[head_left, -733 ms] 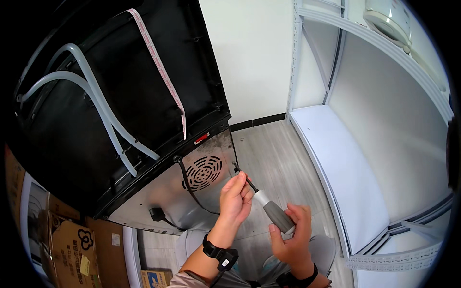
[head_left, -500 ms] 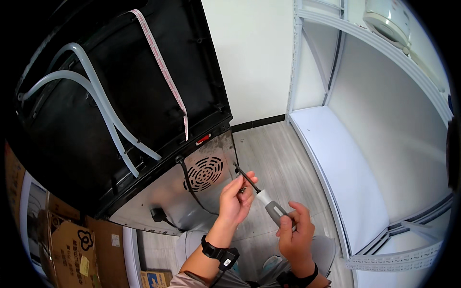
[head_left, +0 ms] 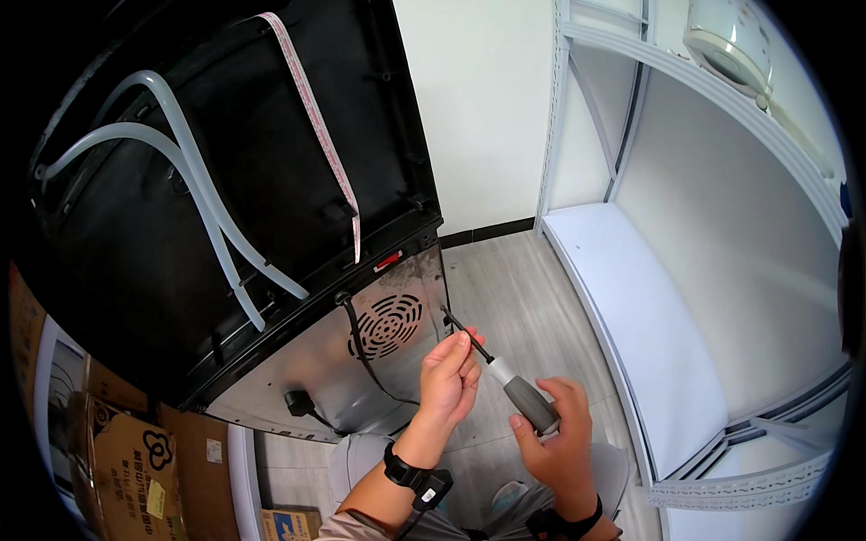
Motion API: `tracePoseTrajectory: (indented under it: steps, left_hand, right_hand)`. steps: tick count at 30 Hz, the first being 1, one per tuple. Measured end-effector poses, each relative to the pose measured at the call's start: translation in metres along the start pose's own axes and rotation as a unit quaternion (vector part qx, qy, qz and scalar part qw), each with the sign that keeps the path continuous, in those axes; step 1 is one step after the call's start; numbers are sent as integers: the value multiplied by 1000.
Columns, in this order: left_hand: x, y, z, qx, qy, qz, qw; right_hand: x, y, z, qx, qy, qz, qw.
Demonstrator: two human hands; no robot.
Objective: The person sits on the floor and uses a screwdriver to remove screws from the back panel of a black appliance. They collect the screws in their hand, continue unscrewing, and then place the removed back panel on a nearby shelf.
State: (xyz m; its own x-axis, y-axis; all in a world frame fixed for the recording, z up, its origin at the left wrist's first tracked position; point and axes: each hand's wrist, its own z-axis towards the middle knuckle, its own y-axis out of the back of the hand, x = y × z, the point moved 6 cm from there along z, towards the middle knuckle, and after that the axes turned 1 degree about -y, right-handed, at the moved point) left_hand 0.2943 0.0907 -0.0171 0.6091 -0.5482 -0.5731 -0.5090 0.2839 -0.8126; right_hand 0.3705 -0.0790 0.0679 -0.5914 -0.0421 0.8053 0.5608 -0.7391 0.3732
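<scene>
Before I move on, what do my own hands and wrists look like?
The left hand and right hand are ungloved. The left wrist wears a black strap with a boxy black module bearing a small white mark; a thin dark cable trails below it. The right wrist also wears a black band.

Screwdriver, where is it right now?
In the head view, the screwdriver is below and right of centre, beside the vented metal panel, its grey handle in the right hand and its shaft at the left hand.

Slanted grey-handled screwdriver [head_left: 502, 371], tip by metal panel [head_left: 316, 371]
</scene>
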Motion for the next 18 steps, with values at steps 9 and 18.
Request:
tracePoseTrajectory:
  steps: [9,18]
  left_hand:
    - [-5,7,9,2,54,-74,996]
    - [-12,-3,20,39,73,-143,986]
  right_hand:
    - [-4,1,-4,-15,-19,10,1000]
    - [-12,-6,-11,-12,-84,42,995]
